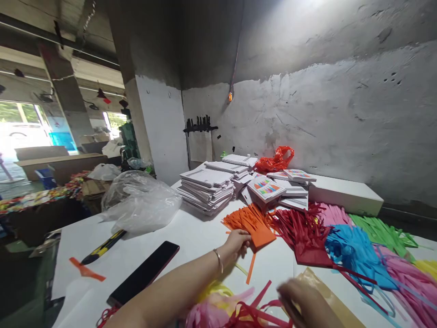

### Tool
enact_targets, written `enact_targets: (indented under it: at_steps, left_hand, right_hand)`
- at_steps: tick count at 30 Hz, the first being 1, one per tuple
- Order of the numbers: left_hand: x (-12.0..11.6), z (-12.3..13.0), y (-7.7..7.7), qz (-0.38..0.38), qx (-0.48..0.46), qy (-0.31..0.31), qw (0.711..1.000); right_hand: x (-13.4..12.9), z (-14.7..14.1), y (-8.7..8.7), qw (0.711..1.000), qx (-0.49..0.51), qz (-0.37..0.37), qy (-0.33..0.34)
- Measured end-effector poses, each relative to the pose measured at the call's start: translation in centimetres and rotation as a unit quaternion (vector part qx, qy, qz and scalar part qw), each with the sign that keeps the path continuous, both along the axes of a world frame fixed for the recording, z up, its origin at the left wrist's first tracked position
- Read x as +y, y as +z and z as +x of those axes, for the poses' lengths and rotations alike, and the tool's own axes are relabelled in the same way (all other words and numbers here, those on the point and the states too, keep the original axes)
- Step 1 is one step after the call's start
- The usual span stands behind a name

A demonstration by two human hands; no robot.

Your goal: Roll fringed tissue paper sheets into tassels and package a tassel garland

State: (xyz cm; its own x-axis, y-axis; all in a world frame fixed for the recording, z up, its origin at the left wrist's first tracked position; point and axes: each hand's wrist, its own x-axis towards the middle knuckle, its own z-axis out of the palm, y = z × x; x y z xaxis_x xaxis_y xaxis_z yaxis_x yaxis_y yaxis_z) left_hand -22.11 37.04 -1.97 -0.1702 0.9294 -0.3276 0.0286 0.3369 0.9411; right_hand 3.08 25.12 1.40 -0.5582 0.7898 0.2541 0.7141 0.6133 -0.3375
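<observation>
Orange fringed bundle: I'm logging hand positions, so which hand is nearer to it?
Left. The left hand is at the near-left edge of the orange fringed bundle, apparently touching it; the right hand, blurred, is apart, closer to the camera and farther right.

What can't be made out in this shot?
Head view:
Right hand: motion blur hides whether it grips anything.
Left hand: the hand itself hides whether it pinches the orange fringe.
Yellow fringe: cut off by the right edge.
Pink strips: cut off by the bottom edge.
Stacked white cards: print too small to read.
</observation>
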Motion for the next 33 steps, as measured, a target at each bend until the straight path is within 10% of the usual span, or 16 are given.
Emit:
enact_targets:
  at_steps: [9,33]
  left_hand:
    - [-2.3,-0.1,-2.2,0.067,-0.114,0.05,0.99]
    - [-2.6,0.6,-2.0,0.05,-0.123,-0.056,0.99]
  right_hand:
    - [11.6,-12.3,-1.6,0.989,-0.057,-0.051,-0.124]
    - [14.8,-8.1,-3.2,0.988,0.124,-0.062,-0.07]
